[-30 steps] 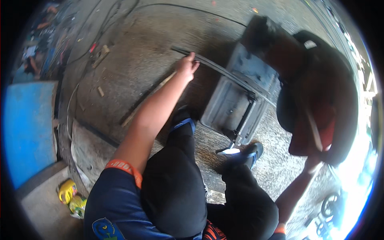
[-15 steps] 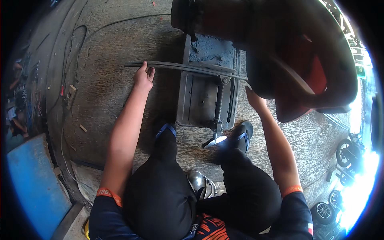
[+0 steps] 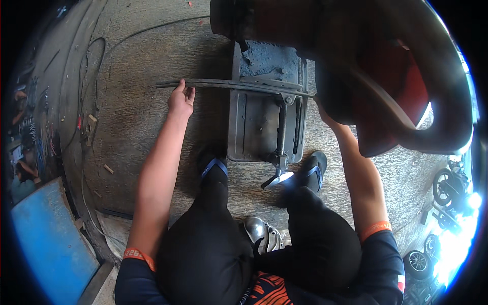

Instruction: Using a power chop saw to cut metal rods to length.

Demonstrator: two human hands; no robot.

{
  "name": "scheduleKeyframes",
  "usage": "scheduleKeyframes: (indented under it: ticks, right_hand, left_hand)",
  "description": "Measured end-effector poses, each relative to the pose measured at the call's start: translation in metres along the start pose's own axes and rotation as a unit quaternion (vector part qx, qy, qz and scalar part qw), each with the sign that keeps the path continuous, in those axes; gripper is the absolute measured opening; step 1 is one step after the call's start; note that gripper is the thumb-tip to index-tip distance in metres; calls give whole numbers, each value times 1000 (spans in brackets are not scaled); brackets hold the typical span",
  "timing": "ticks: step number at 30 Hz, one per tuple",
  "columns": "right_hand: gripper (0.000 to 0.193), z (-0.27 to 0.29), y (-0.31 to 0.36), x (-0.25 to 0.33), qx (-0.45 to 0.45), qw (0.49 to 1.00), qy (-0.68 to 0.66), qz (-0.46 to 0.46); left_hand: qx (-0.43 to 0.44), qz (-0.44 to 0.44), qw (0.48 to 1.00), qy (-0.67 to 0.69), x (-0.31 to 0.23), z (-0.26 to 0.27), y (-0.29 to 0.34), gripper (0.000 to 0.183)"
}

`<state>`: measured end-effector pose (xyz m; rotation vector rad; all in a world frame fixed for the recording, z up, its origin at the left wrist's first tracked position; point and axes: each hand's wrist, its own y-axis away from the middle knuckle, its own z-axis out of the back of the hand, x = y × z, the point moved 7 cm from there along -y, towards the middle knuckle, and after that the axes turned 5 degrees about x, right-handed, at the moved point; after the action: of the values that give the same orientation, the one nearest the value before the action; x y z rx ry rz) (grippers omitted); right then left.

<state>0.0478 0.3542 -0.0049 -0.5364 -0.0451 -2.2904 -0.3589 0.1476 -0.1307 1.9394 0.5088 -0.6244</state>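
Thin dark metal rods (image 3: 213,84), side by side, lie across the base (image 3: 254,127) of a cut-off saw. My left hand (image 3: 181,99) grips them near their left end, its fingers bent around them. At their right end is my right hand (image 3: 325,113), close to the rod tips; its fingers are mostly hidden behind the saw's dark head (image 3: 356,30). The rods pass through the vise (image 3: 286,100), whose threaded screw (image 3: 281,127) runs toward me to a crank handle (image 3: 277,180). A red part and a looped handle (image 3: 396,119) hang over the right side.
My feet in flip-flops (image 3: 215,166) flank the near end of the base. A shiny metal tool part (image 3: 262,235) lies between my legs. A cable (image 3: 152,26) crosses the floor at far left. A blue panel (image 3: 51,239) stands at left, and wheels (image 3: 418,262) at right.
The view has shifted slightly. The rods lie a little more level, and the saw's head now covers more of my right hand. My left hand keeps its hold.
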Motion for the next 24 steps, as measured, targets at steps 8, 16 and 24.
scheduleKeyframes:
  ticks: [8,16,24]
  right_hand:
    - [20,6,-2,11,-23,999,-5,30]
    - [24,25,-24,61,-95,990,56,91]
    - [24,98,-8,18,-170,976,15,136]
  left_hand:
    - [17,-6,1000,3,-4,7,-12,25]
    - [-10,-6,1000,-21,-5,7,-8,21]
    - [3,0,1000,-4,4,-6,-7,22]
